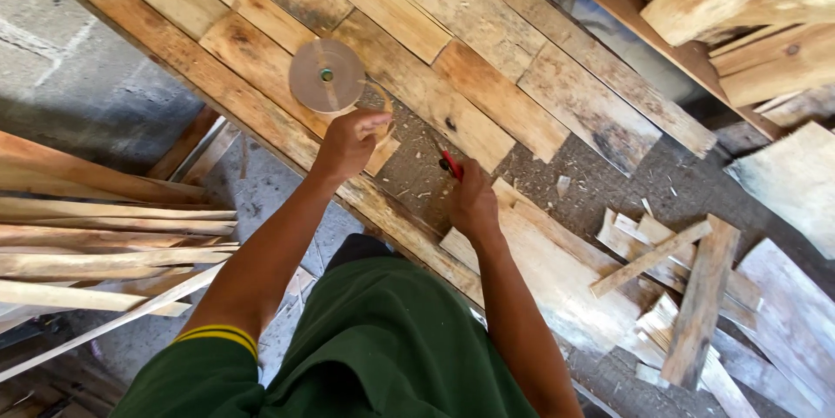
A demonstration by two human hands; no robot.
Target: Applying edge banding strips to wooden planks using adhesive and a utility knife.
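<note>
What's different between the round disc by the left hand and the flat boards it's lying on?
The disc is round with a small dark hub at its centre; the boards are long straight rectangles. The disc is one small, evenly pale brown piece, while the boards are many, larger, and patchy from pale to orange-brown with dark stains. The disc sits on top, just beyond the left hand; the boards lie side by side beneath. Both are flat and brownish.

round wooden disc [326, 75] – flat on plank counter [487, 92], green centre | red-handled tool [450, 163] – upright, tip on gritty patch, beside small wood block [381, 150]
</note>
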